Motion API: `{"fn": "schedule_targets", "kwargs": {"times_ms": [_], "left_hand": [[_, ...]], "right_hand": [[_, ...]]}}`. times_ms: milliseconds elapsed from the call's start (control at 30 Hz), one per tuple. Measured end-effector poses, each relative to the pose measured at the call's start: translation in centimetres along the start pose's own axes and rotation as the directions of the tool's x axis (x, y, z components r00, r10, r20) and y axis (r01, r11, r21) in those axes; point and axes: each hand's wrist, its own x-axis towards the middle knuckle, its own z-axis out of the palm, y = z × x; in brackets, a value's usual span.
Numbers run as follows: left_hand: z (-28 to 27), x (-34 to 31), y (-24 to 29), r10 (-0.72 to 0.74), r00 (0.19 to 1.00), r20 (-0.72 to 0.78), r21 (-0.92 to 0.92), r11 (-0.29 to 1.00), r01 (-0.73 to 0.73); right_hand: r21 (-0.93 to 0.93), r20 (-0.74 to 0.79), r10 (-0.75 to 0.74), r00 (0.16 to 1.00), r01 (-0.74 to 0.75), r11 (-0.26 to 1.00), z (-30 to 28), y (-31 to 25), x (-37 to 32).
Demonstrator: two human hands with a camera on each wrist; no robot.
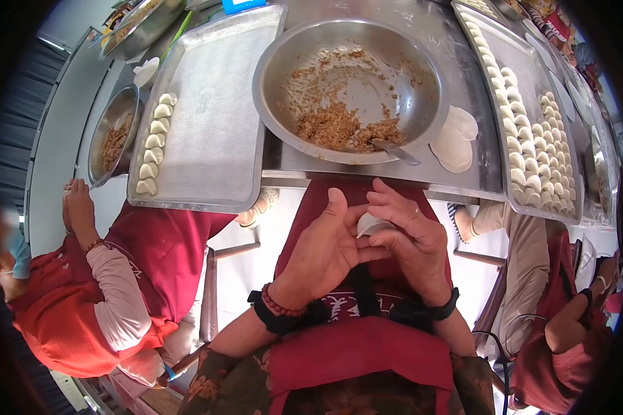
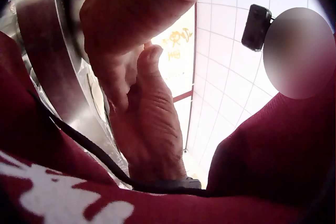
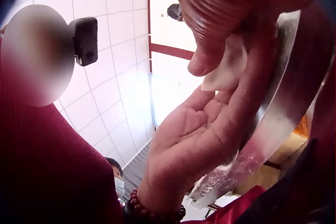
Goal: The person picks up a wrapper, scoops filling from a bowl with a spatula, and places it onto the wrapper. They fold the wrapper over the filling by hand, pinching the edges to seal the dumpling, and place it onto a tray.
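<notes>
A pale folded dumpling (image 1: 374, 225) sits between the two hands, over the lap of the red apron. The left hand (image 1: 318, 252) faces palm up, its fairly straight fingers bearing the dumpling and its thumb raised clear of it. From the other side the right hand (image 1: 412, 238) pinches the dumpling, thumb at its near edge and fingers arched above. In the right wrist view, white dough (image 3: 231, 66) shows between the right thumb and the left fingers. The left wrist view shows the right hand's thumb (image 2: 152, 61), with the dumpling hidden there.
Ahead stands a large steel bowl (image 1: 263, 90) of brown filling with a spoon (image 1: 398, 151). Wrappers (image 1: 455, 142) lie beside it. A left tray (image 1: 208, 104) holds one row of dumplings; a right tray (image 1: 516, 48) holds many. Other people sit at both sides.
</notes>
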Motion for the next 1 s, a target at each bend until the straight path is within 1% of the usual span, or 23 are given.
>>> {"fn": "schedule_targets", "kwargs": {"times_ms": [100,200,233,300,433,500,600,633,700,800,900,1000], "left_hand": [[0.1,0.1,-0.1,0.010,1.000,0.025,-0.022,1.000,-0.009],[0.0,0.2,-0.2,0.010,0.999,0.038,-0.036,0.999,-0.009],[0.0,0.2,-0.2,0.009,0.999,0.038,-0.041,0.999,-0.007],[-0.3,0.2,-0.3,-0.016,1.000,0.002,0.031,0.999,0.016],[-0.1,-0.3,0.3,-0.083,0.994,-0.076,0.174,0.980,0.095],[0.1,-0.5,0.4,-0.074,0.995,-0.066,0.149,0.985,0.083],[0.1,-0.6,0.3,-0.061,0.995,-0.075,0.109,0.992,0.069],[0.0,-0.6,0.3,-0.056,0.995,-0.082,0.096,0.993,0.064],[-0.5,-0.5,0.1,-0.047,0.998,-0.044,0.072,0.996,0.050],[-0.9,-0.4,0.0,-0.043,0.999,-0.013,0.039,0.998,0.044],[-0.6,-0.4,0.0,-0.029,1.000,-0.012,0.024,0.999,0.029],[-0.1,-0.4,0.1,-0.016,1.000,0.004,-0.001,1.000,0.016]], "right_hand": [[-0.047,-0.003,-0.054,0.999,0.054,0.997,-0.1,0.2,0.0],[-0.037,-0.002,-0.109,0.994,0.109,0.993,-0.3,1.0,-0.1],[-0.030,-0.006,-0.102,0.995,0.102,0.994,-0.3,0.9,-0.1],[-0.014,-0.015,-0.088,0.996,0.087,0.996,-0.4,0.8,-0.2],[-0.099,0.019,-0.106,0.994,0.107,0.989,-0.7,0.9,-0.1],[-0.124,0.039,-0.108,0.993,0.112,0.986,-0.9,1.0,-0.1],[-0.063,0.060,-0.033,0.998,0.036,0.997,-0.5,0.3,0.0],[-0.017,0.038,-0.017,0.999,0.018,1.000,-0.4,0.3,0.0],[0.077,-0.003,0.019,1.000,-0.019,0.997,-0.3,0.4,-0.1],[0.045,0.014,0.003,1.000,-0.004,0.999,-0.6,0.4,-0.1],[0.072,0.007,-0.034,0.999,0.034,0.997,-0.4,1.1,-0.2],[0.082,0.032,-0.077,0.997,0.074,0.994,-0.5,1.6,-0.1]]}}
